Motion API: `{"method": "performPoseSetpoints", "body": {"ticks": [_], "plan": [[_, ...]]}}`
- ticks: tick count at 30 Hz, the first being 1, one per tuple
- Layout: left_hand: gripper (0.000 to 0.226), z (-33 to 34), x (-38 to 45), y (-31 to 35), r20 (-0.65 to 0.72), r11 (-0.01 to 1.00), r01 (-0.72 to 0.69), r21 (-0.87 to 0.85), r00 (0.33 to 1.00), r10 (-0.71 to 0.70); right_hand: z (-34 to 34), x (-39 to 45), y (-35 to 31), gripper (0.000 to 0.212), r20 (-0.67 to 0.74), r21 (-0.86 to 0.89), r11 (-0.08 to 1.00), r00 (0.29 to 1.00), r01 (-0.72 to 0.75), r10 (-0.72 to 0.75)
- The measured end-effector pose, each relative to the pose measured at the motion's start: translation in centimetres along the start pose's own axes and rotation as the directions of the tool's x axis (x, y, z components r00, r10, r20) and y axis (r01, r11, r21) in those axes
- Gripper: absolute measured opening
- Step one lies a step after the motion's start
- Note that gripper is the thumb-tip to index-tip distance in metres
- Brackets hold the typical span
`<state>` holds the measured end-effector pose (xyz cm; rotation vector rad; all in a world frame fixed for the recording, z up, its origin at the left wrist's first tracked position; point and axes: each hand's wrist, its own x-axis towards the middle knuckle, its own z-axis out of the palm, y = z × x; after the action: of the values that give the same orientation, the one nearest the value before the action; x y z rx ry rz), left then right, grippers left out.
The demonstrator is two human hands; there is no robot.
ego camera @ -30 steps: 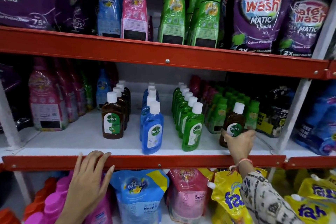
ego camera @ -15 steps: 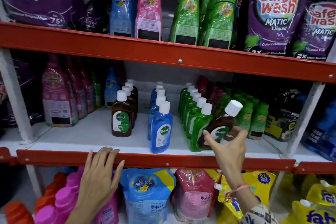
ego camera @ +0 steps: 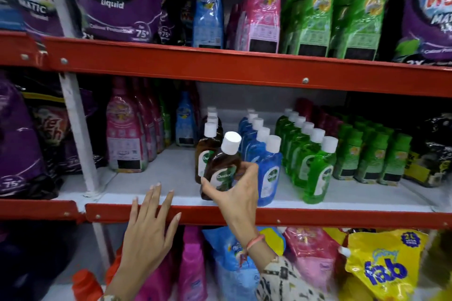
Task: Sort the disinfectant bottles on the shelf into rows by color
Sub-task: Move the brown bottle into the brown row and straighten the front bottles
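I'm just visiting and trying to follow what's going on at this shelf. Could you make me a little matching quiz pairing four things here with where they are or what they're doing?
Things:
1. brown bottle
2. left hand
3. blue row
4. green row

States:
A. resting on the red shelf edge
B. standing at the right of the three rows
C. tilted, held in the right hand
D. standing between the other two rows

Pairs: 1-C, 2-A, 3-D, 4-B
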<state>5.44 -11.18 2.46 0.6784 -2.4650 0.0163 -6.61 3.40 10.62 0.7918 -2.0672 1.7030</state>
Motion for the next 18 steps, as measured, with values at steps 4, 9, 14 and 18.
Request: {"method": "performPoseSetpoints", "body": {"ticks": [4, 9, 14, 18], "plan": [[0.059, 0.1, -0.2, -0.6, -0.018, 0.998, -0.035, -0.045, 0.999, 0.034, 2.6, 0.1, 0.9, 0.066, 0.046, -0.127, 0.992, 0.999, 0.008, -0.002], [0.059, 0.4, 0.0, -0.1, -0.044, 0.994, 0.000, -0.109, 0.999, -0.005, 3.6, 0.2, 1.3, 0.068, 0.081, -0.199, 0.980, 0.997, 0.009, 0.007], [0.076, -1.0, 0.9, 2.4, -0.009, 0.901, 0.102, -0.422, 0.993, -0.116, 3.8, 0.5, 1.3, 0.070, 0.154, -0.231, 0.973, 0.987, -0.011, 0.048], [0.091, -4.3, 2.7, 5.1, 0.247, 0.632, 0.288, -0.720, 0.957, -0.155, 1.9, 1.2, 0.9, 0.061, 0.350, -0.111, 0.978, 0.915, -0.175, 0.203]]}}
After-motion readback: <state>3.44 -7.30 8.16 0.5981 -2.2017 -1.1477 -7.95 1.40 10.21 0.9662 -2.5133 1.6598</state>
